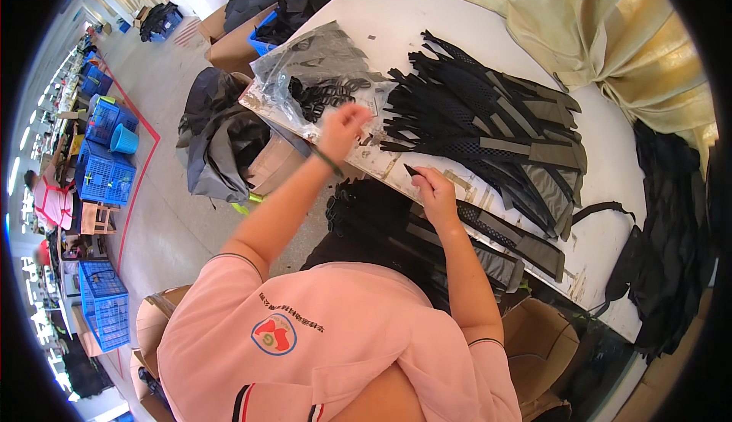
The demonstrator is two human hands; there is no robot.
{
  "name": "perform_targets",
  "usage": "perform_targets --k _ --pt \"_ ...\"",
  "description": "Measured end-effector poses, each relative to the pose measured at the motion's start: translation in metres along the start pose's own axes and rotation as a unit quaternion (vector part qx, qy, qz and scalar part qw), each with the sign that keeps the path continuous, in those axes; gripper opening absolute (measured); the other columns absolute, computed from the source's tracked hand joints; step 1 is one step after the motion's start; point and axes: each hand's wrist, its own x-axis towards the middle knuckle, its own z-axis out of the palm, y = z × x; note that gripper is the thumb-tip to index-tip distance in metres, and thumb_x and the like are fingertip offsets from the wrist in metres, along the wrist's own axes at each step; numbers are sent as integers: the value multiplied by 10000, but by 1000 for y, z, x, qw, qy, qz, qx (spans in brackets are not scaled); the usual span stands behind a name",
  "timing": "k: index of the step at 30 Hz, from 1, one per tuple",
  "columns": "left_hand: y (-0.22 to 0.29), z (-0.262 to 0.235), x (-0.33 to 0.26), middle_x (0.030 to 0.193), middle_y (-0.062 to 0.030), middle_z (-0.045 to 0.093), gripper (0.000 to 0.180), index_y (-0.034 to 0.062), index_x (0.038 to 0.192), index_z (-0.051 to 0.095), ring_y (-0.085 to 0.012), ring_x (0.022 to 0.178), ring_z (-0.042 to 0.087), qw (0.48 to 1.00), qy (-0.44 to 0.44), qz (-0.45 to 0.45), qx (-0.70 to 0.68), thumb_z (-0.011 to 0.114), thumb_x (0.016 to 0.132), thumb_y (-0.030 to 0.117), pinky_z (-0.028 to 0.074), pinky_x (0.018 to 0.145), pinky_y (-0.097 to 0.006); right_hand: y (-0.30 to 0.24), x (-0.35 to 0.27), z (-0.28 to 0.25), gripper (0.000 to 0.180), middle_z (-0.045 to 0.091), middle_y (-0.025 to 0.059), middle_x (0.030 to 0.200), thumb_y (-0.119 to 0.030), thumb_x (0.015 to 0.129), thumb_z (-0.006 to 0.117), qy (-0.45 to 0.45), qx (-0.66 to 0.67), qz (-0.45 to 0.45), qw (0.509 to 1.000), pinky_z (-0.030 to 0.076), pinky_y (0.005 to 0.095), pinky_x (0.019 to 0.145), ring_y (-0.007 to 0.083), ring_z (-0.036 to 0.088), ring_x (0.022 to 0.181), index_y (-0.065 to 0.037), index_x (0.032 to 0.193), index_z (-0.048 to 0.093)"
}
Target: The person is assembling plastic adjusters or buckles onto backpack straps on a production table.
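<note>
My right hand [436, 195] is closed at the near edge of the white table, pinching the dark pointed end of a black strap [526, 248]. The mesh and grey part of that strap seems to trail to the right of the hand along the edge. Just over the near side of a clear plastic bag [286, 60] is my left hand [345, 128], its fingers curled together and slightly blurred. Whatever it may hold is hidden. Black plastic buckles [324, 100] lie in and on the bag, beyond the left hand.
A fanned pile of black and grey straps [488, 117] covers the table's middle. More straps [396, 227] hang over my lap. Black fabric [671, 231] is heaped at the right, below a gold curtain [579, 25]. Left of the table stands a carton draped with dark sheeting [221, 132].
</note>
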Motion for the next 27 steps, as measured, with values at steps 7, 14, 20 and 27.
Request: perform_targets --k 7,14,20,27 --pt "-29 -56 81 1016 -129 549 263 112 1000 654 -320 1005 539 776 -114 98 612 687 766 228 446 852 -403 2 2 -2 130 555 82 747 -68 839 604 -36 -26 -43 998 410 266 608 188 523 649 -16 943 660" --pt "-35 -52 98 969 -125 554 216 103 935 664 -313 962 556 771 -123 59 622 686 757 224 461 833 -396 4 4 -3 140 573 84 753 -109 804 628 -33 -43 -23 998 430 276 626 197 553 669 -9 900 653" --pt "-27 -52 87 984 -122 563 207 99 924 667 -307 960 561 777 -147 72 608 642 793 257 462 827 -391 9 5 -1 139 577 84 749 -124 797 634 0 -31 -26 999 437 287 627 215 552 662 -18 884 659" --pt "-23 -54 90 935 -96 599 192 100 929 665 -317 919 582 745 -161 83 642 620 809 243 469 809 -404 6 4 0 141 577 74 728 -145 790 661 -35 -43 -29 998 435 277 627 213 547 654 -42 884 680"
